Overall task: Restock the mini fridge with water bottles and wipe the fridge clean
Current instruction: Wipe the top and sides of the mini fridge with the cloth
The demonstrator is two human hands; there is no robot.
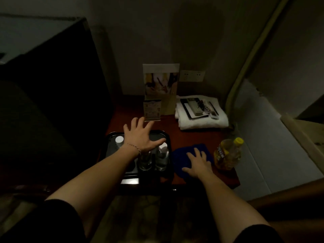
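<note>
Dim light. Our left hand [140, 135] hovers spread above the tray [112, 137] of water bottles [162, 156]; right hand [199, 163] lies flat, fingers straight, on the blue cloth [182, 153] at the counter's [192, 135] front edge.

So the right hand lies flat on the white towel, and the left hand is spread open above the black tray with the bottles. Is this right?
Not quite. The head view shows the right hand lying flat on the blue cloth, not the white towel, which sits farther back under some small items. The rest holds: the left hand is spread open above the black tray with the bottles.
</note>
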